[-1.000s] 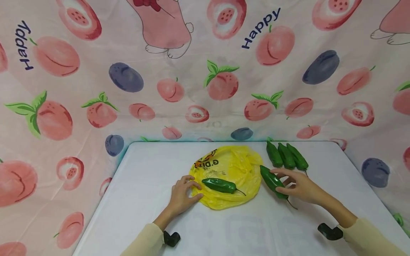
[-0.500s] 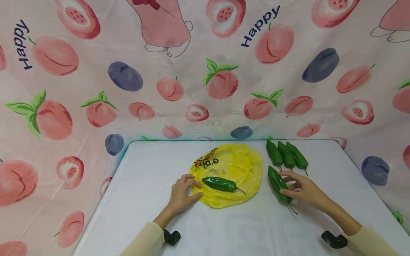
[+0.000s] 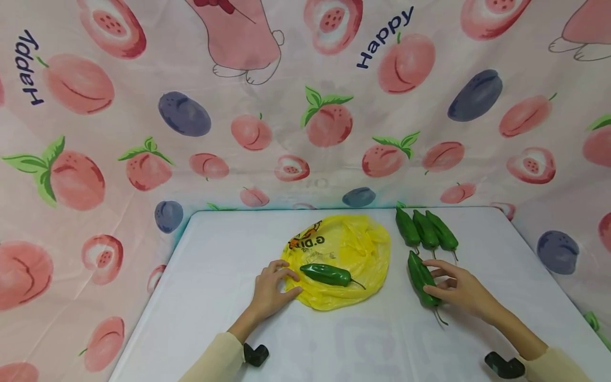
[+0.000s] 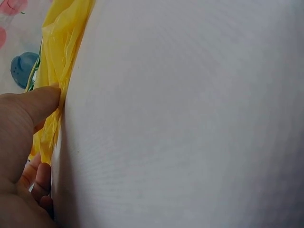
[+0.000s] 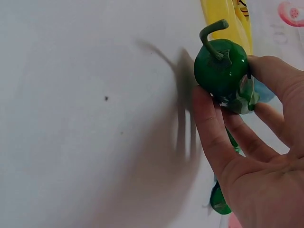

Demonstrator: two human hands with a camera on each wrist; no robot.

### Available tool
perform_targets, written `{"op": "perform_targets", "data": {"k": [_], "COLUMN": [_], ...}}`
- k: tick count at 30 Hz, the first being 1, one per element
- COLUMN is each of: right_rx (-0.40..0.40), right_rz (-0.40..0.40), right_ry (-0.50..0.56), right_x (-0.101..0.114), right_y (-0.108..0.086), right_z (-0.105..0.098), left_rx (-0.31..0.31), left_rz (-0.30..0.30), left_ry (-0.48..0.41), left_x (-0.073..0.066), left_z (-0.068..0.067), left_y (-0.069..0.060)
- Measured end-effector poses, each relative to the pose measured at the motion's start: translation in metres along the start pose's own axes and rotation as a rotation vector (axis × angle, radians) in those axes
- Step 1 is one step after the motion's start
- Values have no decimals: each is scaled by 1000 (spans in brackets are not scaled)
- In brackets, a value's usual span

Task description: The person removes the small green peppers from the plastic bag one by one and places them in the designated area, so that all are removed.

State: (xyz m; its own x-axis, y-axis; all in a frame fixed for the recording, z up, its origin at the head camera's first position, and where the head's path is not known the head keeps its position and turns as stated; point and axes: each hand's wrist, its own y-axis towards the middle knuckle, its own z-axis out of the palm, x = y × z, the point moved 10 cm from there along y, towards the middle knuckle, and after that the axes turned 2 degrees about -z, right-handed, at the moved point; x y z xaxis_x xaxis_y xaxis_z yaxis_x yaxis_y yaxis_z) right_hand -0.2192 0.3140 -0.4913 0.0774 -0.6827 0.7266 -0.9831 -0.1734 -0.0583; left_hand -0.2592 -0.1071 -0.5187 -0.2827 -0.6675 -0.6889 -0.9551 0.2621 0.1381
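Since the earlier frame, the right hand (image 3: 465,291) and its held pepper (image 3: 421,280) have shifted rightward, away from the yellow bag (image 3: 350,241). The bag lies flat on a white worktop (image 3: 205,276), with a pink fruit-printed backdrop (image 3: 296,63) behind it. Left to right: the left hand (image 3: 272,291) rests at the bag's left edge, thumb and forefinger spread apart, touching the plastic without an evident grip; one pepper (image 3: 326,275) lies on the bag; the right hand, just right of the bag, pinches another between thumb and fingers; a row of three peppers (image 3: 426,231) lies beyond, to the bag's right. That makes one bag and five green peppers. The left wrist view shows the thumb tip against the bag; the right wrist view shows the held pepper's hooked stem (image 5: 209,35) end-on and a shadow (image 5: 183,104) on the worktop
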Motion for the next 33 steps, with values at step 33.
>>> {"op": "perform_targets", "data": {"k": [33], "right_rx": [52], "right_rz": [72], "right_ry": [4], "right_x": [-18], "right_y": [3], "right_z": [4], "left_rx": [8], "left_rz": [-5], "left_ry": [-25], "left_x": [1], "left_z": [1], "left_y": [0]}}
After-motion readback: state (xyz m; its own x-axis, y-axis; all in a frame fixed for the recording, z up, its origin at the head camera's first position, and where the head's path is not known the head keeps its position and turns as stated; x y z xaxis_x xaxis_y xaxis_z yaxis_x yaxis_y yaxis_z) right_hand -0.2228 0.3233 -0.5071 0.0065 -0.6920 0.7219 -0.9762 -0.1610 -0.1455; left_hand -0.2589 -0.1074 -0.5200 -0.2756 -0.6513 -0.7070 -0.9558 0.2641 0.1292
